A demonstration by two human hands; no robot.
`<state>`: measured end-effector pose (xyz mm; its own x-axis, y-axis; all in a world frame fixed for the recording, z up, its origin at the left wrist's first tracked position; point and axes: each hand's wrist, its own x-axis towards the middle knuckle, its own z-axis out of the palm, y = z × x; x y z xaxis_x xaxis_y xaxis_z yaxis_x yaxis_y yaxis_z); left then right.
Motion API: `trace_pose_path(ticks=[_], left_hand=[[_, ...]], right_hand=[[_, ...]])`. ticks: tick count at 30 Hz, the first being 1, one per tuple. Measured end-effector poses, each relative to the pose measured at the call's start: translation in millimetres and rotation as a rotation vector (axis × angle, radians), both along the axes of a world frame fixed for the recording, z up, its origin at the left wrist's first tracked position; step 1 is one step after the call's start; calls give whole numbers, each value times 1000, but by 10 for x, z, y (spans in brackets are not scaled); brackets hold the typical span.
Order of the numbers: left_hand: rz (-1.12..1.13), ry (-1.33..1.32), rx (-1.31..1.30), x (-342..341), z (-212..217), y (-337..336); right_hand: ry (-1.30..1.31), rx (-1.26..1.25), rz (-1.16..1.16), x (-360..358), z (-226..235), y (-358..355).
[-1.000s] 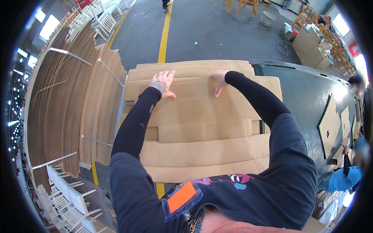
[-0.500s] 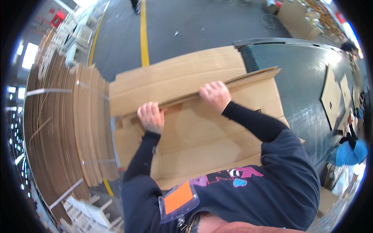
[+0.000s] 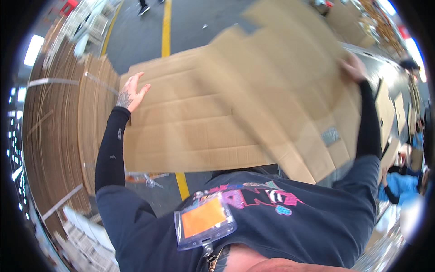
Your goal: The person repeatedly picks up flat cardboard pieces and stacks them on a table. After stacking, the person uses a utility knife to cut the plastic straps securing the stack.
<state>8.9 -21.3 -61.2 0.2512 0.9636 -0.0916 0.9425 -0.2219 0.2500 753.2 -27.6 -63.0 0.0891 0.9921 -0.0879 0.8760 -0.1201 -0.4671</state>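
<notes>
My right hand (image 3: 353, 68) grips the far right edge of a large cardboard sheet (image 3: 281, 77), which is raised, tilted and blurred by motion. This sheet has cut flaps and a grey patch near its lower right part. My left hand (image 3: 131, 93) has its fingers spread and holds nothing; it is at the left edge of another flat cardboard sheet (image 3: 190, 131). That creased sheet lies in front of me, partly covered by the raised one. Whether the left palm rests on the cardboard I cannot tell.
Tall strapped stacks of flat cardboard (image 3: 54, 131) stand close on my left. Yellow lines (image 3: 166, 31) mark the grey floor. At the far right is a co-worker in blue (image 3: 398, 186) near flat panels (image 3: 385, 99). A person's feet (image 3: 143, 9) show at the top.
The folded cardboard I held with both hands is now spread and swung up to the right by my right hand. My left hand has let go and moved left.
</notes>
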Motion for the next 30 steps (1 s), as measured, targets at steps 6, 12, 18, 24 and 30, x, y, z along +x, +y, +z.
trace_pose_path(ticks=[6,12,18,24,30], left_hand=[[70,115,-56,-215,-579,-1351],[938,284,109,-1020,-628,-1698],[1336,-747,-458,-1578,-1305,-2538],[1348,-570,-484,-1739,-1199,-2747],[888,26,-40,-1752,-1145,-2971]], right_hand=[[-1262,92,-276,2407,1033,-441],[176,49,-278,785,-513,-952],[94,-42,-45,-2108,-1916,-2441],[466,-386,-438,-2410,-1112,-2386],[207,-233,-459,-2485,-838,-2394]])
